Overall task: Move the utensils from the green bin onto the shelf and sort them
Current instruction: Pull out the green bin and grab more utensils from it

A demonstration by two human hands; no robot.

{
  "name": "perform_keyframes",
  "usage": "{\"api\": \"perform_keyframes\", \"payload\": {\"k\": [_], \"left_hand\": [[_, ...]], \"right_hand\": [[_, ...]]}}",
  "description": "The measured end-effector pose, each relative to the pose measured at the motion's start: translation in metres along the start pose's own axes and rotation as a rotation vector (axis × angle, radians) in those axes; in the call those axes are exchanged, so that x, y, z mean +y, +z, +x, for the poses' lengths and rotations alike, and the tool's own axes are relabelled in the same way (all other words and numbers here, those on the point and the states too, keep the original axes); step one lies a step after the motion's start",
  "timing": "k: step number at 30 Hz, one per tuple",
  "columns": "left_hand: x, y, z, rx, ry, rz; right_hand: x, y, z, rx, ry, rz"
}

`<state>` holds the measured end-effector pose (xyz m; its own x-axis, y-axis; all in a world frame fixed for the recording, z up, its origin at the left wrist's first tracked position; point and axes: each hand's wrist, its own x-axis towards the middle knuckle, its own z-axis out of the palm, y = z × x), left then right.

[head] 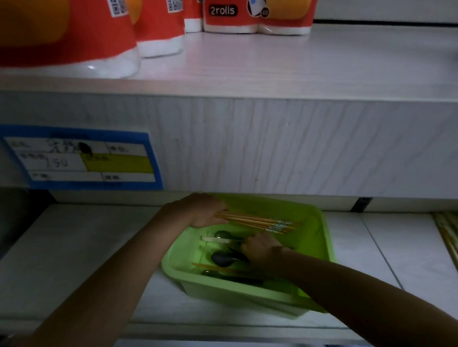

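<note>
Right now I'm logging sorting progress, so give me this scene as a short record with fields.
left grip: holds a bundle of chopsticks over the green bin
right grip: down in the bin among the dark spoons; unclear whether it grips one
left in bin: dark spoons, at least one loose chopstick
bin location: on the lower shelf
far right of shelf: pale sticks, likely chopsticks
upper shelf: red paper-roll packs

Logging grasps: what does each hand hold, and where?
Left hand grips the chopsticks at their plain ends. Right hand, in the green bin: cannot tell.
</note>
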<state>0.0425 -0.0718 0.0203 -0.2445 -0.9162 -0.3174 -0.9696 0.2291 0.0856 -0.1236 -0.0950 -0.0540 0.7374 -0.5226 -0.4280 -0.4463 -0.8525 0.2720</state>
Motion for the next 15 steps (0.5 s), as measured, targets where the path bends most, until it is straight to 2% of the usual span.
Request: {"api": "perform_keyframes", "payload": {"k": [8, 11, 15], "left_hand": [[-0.003, 0.000, 0.000, -0.035, -0.014, -0.092], [-0.004, -0.001, -0.001, -0.043, -0.013, -0.153], [-0.003, 0.000, 0.000, -0.044, -0.011, -0.206]], "right_hand": [[0.008, 0.005, -0.006, -0.033, 0.024, 0.267], [0.012, 0.003, -0.009, 0.006, 0.107, 0.330], [0.015, -0.003, -0.006, 0.059, 0.225, 0.244]]}}
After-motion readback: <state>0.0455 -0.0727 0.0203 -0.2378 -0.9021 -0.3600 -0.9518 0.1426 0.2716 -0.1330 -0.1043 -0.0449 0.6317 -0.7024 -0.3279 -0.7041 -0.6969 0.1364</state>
